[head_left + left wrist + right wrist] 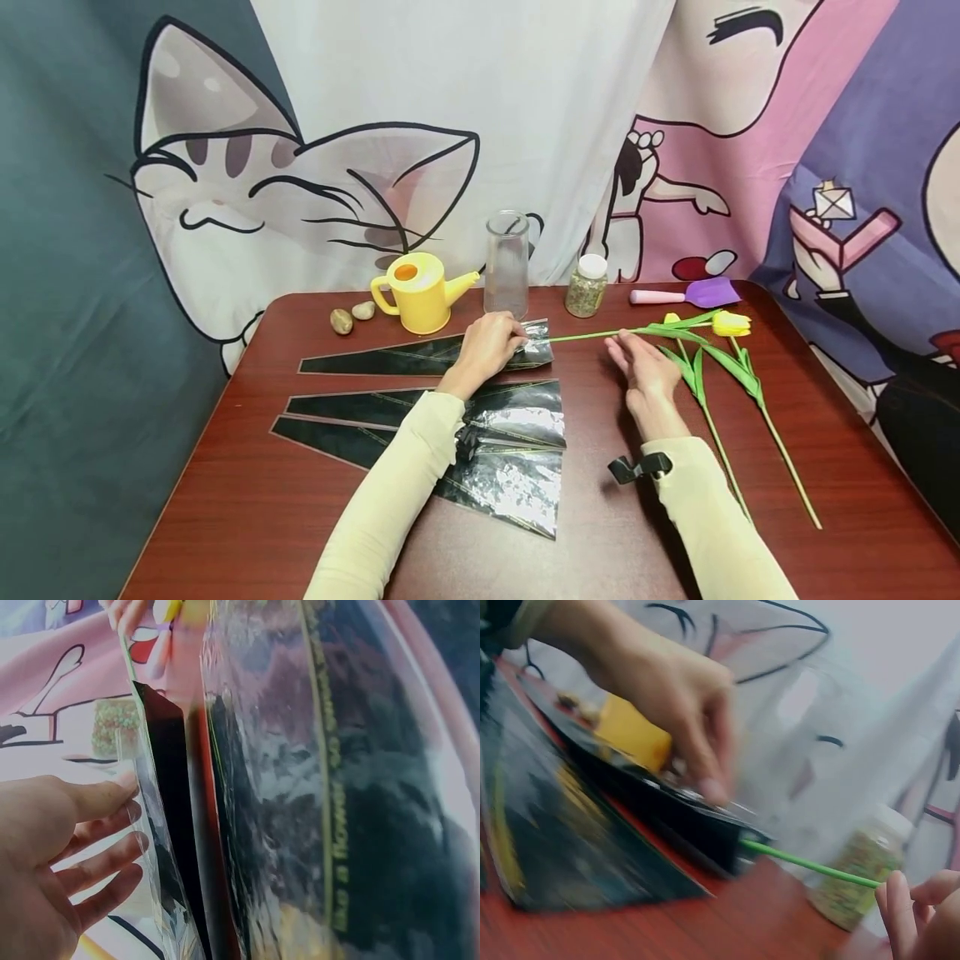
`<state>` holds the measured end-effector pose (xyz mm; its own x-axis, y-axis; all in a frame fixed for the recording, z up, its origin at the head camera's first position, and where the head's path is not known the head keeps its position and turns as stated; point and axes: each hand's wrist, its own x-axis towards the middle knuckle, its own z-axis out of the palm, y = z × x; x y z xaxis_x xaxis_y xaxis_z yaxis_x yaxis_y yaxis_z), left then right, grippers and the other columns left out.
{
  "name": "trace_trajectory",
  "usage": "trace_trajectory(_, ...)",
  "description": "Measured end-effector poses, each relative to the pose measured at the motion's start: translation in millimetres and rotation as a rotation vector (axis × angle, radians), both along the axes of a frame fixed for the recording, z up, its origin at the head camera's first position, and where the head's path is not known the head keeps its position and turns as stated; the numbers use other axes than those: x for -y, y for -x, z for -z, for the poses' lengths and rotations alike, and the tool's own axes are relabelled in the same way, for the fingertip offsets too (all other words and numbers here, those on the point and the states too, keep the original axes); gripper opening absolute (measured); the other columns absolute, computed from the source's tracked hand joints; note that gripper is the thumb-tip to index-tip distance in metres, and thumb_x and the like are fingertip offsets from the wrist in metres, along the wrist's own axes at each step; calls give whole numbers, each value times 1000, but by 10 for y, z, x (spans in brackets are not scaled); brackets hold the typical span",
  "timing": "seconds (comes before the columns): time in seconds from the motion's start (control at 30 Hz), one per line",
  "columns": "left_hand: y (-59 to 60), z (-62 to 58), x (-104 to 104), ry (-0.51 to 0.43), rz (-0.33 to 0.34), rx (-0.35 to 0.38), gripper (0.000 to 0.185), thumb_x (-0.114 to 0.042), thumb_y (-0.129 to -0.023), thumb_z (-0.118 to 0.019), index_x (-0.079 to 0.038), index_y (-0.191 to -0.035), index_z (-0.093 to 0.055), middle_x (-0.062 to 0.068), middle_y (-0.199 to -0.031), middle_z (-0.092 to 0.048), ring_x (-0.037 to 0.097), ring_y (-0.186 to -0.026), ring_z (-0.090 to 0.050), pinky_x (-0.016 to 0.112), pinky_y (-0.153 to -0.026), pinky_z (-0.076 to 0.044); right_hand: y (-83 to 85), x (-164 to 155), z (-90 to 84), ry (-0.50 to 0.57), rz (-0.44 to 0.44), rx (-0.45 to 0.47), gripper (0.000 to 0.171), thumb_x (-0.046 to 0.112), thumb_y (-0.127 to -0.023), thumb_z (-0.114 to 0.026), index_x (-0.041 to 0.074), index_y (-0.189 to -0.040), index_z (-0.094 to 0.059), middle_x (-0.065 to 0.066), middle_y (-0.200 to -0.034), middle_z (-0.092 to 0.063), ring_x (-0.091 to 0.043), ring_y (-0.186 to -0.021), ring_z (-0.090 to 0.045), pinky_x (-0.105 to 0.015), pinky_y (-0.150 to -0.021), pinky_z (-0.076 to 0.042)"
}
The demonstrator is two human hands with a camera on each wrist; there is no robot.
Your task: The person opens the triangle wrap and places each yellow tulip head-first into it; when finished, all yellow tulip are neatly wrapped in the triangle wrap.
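Observation:
My left hand (pixel 489 343) pinches the mouth edge of a black-and-clear flower sleeve (pixel 405 358), the farthest of several on the table. In the left wrist view, thumb and forefinger meet at the film's edge while the other fingers are spread. My right hand (pixel 647 375) pinches the green stem of an artificial tulip (pixel 577 337) between thumb and fingertips. The stem lies level, its cut end at the sleeve's parted mouth (pixel 739 847) and apparently just inside. Yellow blooms (pixel 731 323) overlap beyond the right hand, so which one tops this stem is unclear.
Two more sleeves (pixel 510 483) lie nearer me. Two tulips (pixel 780 442) rest at right. Along the back stand a yellow watering can (pixel 422 296), a glass vase (pixel 507 271) and a white-capped jar (pixel 587 290), with a purple shovel (pixel 712 293) and two stones (pixel 342 322).

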<state>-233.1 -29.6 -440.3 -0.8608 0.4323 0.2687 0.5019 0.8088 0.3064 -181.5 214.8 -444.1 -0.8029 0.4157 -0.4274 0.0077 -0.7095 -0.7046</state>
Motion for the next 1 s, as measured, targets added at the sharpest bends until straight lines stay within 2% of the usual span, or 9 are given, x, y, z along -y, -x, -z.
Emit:
trace_trajectory(0.1, 5, -4, -24, -6, -1, -10, 7, -28, -90, -73, -25, -90, -79, -11, -85, -62, 15, -82, -64, 35, -67, -52, 17, 194, 26, -20, -48, 24, 17, -9, -84, -71, -9, -101, -72, -18, -84, -72, -27, -80, -72, -35, -78, -54)
trace_trajectory(0.27, 10, 1, -38, -23, -10, -23, 7, -26, -89, -74, -23, -90, -80, -10, -85, -63, 16, -81, -64, 36, -66, -52, 39, 495, 65, -132, -134, 78, 31, -2, -85, -73, -10, -114, -67, -17, -85, -72, -26, -82, -72, -36, -77, -55)
trace_trajectory(0.4, 2, 4, -46, -23, -13, -22, 8, -27, -89, -74, -22, -90, -80, -9, -85, -63, 17, -81, -64, 36, -66, -52, 44, 666, 105, -252, -184, 161, 28, 5, -84, -77, -5, -110, -71, -10, -78, -73, -15, -66, -71, -26, -58, -56)
trace_trajectory(0.5, -2, 6, -52, -11, -17, -19, 8, -29, -89, -74, -22, -89, -79, -9, -85, -62, 17, -82, -64, 36, -67, -52, 41, 746, 123, -322, -203, 214, 24, 9, -82, -80, -1, -102, -74, -3, -69, -71, -6, -50, -62, -18, -41, -45)
trace_trajectory(0.6, -12, 5, -56, -1, -18, -18, 7, -28, -89, -74, -23, -87, -79, -10, -85, -62, 16, -83, -64, 35, -68, -52, 29, 787, 126, -360, -210, 238, 21, 11, -80, -81, 0, -98, -75, 1, -62, -68, -2, -43, -53, -16, -37, -35)
trace_trajectory(0.77, -24, 19, -54, 21, -14, 2, 7, -26, -90, -73, -23, -88, -78, -10, -87, -63, 15, -84, -64, 35, -71, -53, 3, 772, 152, -417, -259, 287, 13, 16, -80, -81, 6, -84, -75, 4, -57, -65, -1, -40, -48, -17, -36, -35)
trace_trajectory(0.87, -26, 29, -47, 40, -15, 11, 7, -26, -90, -73, -24, -90, -79, -10, -89, -64, 15, -86, -64, 35, -73, -53, -21, 720, 158, -442, -314, 305, 16, 22, -82, -80, 8, -78, -73, 5, -56, -64, 0, -38, -48, -17, -35, -36)
trace_trajectory(1.0, -25, 50, -45, 60, -23, 13, 7, -26, -91, -72, -24, -92, -79, -10, -91, -65, 15, -88, -63, 35, -74, -53, -64, 567, 120, -517, -438, 234, 24, 25, -88, -75, 3, -95, -72, 3, -58, -64, -1, -41, -47, -18, -37, -36)
